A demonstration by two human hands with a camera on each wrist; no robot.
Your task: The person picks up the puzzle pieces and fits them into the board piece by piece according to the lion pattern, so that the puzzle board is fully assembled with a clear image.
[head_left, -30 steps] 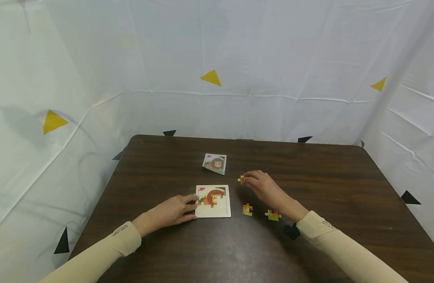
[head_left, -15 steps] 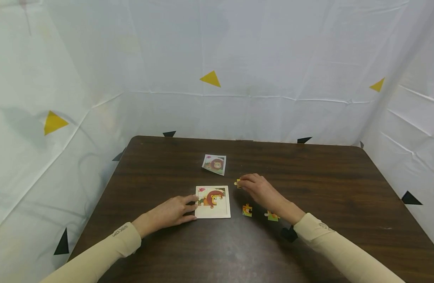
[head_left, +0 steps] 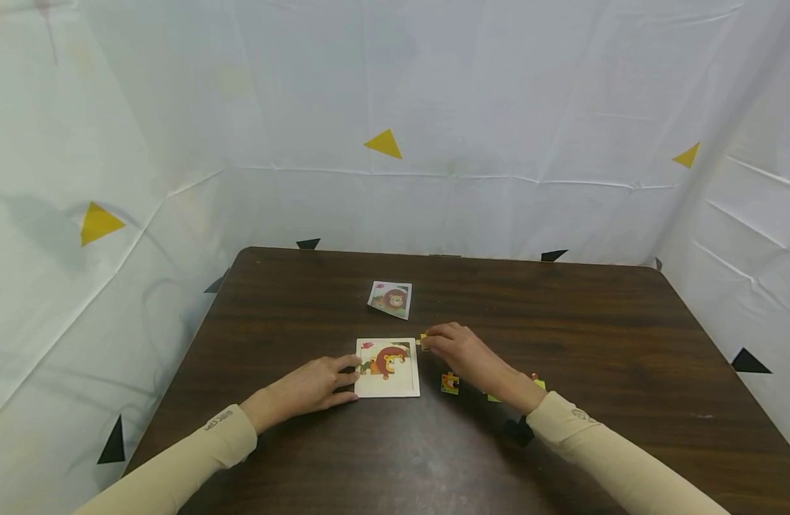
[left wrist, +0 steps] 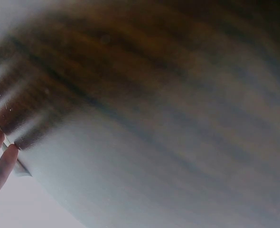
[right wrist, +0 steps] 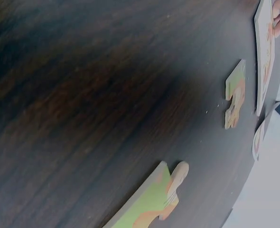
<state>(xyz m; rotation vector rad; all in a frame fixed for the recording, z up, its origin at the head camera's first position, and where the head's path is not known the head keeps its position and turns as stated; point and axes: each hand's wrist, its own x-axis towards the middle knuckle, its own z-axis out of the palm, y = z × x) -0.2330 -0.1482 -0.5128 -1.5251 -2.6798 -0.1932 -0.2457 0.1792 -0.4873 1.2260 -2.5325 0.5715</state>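
A square puzzle board [head_left: 388, 388] lies on the table, partly filled with a lion picture. Along its left edge rest the spread, mostly straight fingers of my left hand [head_left: 308, 384]; in the left wrist view only some fingers [left wrist: 1, 171] show against the edge. My right hand [head_left: 462, 350] pinches a small yellow puzzle piece [head_left: 423, 342] right at the board's upper right corner. Most of that piece is hidden by the fingers. One loose orange and green piece [head_left: 450, 383] lies between board and right wrist, and another green piece [right wrist: 149, 202] is partly covered by the wrist in the head view.
Behind the board lies a printed lion card [head_left: 391, 299] with a curled corner. A further piece [head_left: 539, 384] peeks out beyond the right wrist. The dark wood table [head_left: 595, 315] is enclosed by white sheeting [head_left: 485, 86] with yellow and black triangles.
My right hand has moved left and slightly nearer with the puzzle piece, bringing it to the board's corner. Its wrist now uncovers a piece on the right. My left hand stays put.
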